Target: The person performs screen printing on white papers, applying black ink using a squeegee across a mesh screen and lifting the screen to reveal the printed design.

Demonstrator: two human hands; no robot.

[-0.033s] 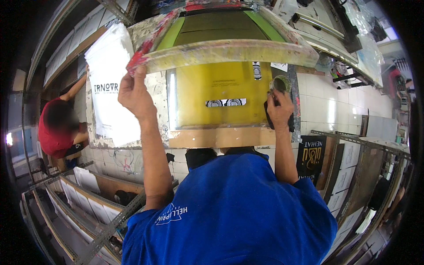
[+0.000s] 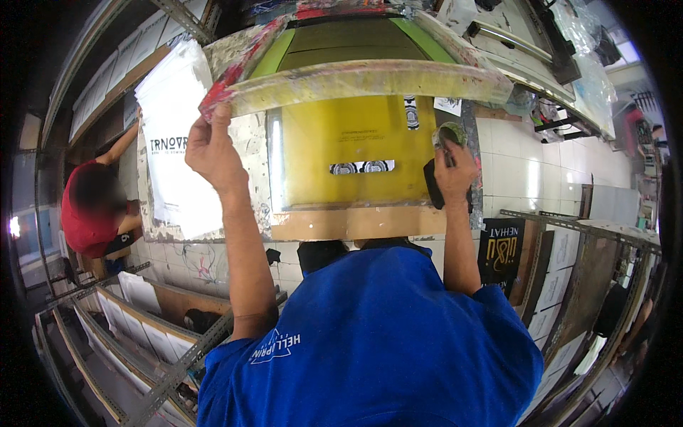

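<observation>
A screen-printing frame (image 2: 370, 80) with paint-smeared edges is raised at its near side over a yellow board (image 2: 320, 153). My left hand (image 2: 217, 156) grips the frame's near left corner between thumb and fingers. In my right hand (image 2: 455, 173) is a round, hollow, green-stained roll (image 2: 459, 132), perhaps of tape; the fingers reach into its opening. A black object (image 2: 432, 186) lies beside that hand at the board's right edge. On the board are a black-and-white printed strip (image 2: 361, 167) near the middle and a smaller upright strip (image 2: 411, 112) at the upper right.
White printed sheets (image 2: 178, 192) lie left of the board on a stained table. A wooden strip (image 2: 348, 223) runs along the near edge. Another person in red (image 2: 89, 206) sits at the far left. Metal shelves (image 2: 153, 334) stand lower left, and a dark printed panel (image 2: 498, 252) lies lower right.
The frame's near edge has risen slightly, and my left hand has shifted a little left with it. My right hand has moved slightly, still holding the roll.
</observation>
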